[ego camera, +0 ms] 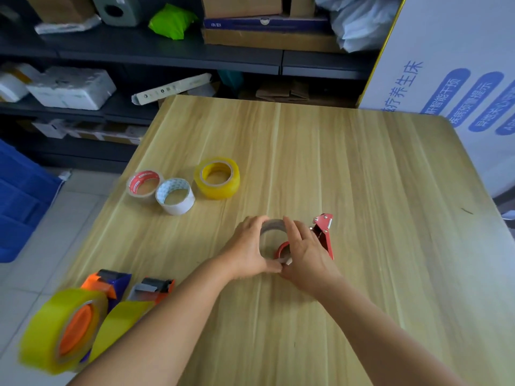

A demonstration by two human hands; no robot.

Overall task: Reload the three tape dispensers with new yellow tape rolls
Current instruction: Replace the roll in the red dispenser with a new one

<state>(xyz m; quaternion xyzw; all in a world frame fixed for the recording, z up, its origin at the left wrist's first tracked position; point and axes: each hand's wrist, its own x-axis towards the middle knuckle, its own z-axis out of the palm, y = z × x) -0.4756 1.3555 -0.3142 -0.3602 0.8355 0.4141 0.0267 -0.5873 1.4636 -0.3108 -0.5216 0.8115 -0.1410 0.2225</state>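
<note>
Red dispenser (323,235) mid-table, its worn roll (274,227) gripped by left hand (248,246) and right hand (306,252).

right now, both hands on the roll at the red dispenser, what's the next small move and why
Probably lift the spent roll off the red dispenser. Both the left hand and right hand grip it, and a new yellow roll waits on the table.

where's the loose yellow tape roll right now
In the head view the loose yellow tape roll lies flat on the table, left of centre, just right of the white roll and beyond both hands.
</note>
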